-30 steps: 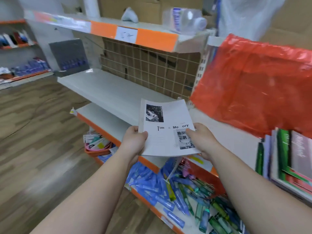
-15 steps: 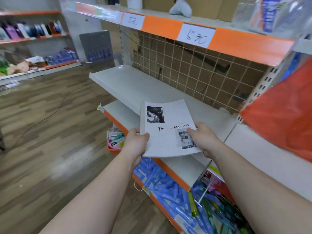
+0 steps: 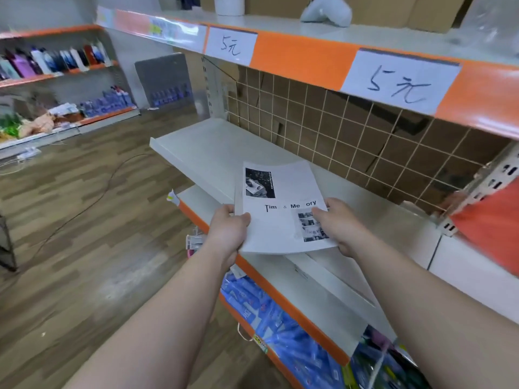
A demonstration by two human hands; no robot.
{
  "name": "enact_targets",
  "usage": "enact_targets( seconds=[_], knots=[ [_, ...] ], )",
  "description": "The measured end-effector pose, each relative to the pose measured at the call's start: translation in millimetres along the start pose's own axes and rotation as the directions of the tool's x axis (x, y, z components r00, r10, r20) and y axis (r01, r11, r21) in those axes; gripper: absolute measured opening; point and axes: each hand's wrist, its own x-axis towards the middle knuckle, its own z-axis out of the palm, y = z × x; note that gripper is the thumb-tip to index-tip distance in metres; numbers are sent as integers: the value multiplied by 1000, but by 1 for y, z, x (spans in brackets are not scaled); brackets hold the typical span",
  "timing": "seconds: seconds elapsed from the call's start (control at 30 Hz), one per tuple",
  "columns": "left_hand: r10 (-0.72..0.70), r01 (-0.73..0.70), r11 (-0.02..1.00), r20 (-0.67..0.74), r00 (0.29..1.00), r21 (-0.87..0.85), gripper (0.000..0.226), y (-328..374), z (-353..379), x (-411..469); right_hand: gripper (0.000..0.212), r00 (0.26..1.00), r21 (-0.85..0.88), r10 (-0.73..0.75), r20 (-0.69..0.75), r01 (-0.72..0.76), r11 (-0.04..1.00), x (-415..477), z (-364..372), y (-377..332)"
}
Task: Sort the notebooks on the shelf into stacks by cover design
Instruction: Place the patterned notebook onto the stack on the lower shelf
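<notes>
Notebook (image 3: 283, 211), white cover bearing two black-and-white photos, held between both hands. Left hand (image 3: 227, 234) grips the left edge, thumb on top of the cover. Right hand (image 3: 339, 226) grips the right edge, thumb touching the lower photo. White shelf (image 3: 202, 147) lies just beyond the fingertips. Handwritten price label (image 3: 398, 82) is well above them, and blue packets (image 3: 280, 332) sit on a lower tier.

bright even light, blurred, warped edges

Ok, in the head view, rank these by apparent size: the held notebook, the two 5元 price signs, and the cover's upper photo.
1. notebook, narrowly largest.
2. right price sign, nearly as large.
3. left price sign, which probably looks smaller only because it is farther from the camera.
4. upper cover photo.
</notes>
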Motion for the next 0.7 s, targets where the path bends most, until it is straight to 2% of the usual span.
enact_targets(
  seconds=[0.13,0.27,0.4,0.57,0.7],
  knots=[
    [3,-6,999,69,998,50,20,9,-3,51,24,998,9,22,-56,-22,1000,27,17,-10],
    [15,-40,991,196,981,125,22,20,-4,103,15,979,7,76,-190,-76,997,52,36,-12],
    [33,-110,972,344,938,206,19,36,-7,142,16,950,37,142,-279,-137,990,62,56,-17],
    [16,-164,946,468,884,278,38,36,-1,175,20,903,112,206,-377,-176,978,70,66,-7],
    [26,-245,911,545,838,332,27,37,16,185,15,861,177,259,-439,-200,964,69,66,3]
  ],
)
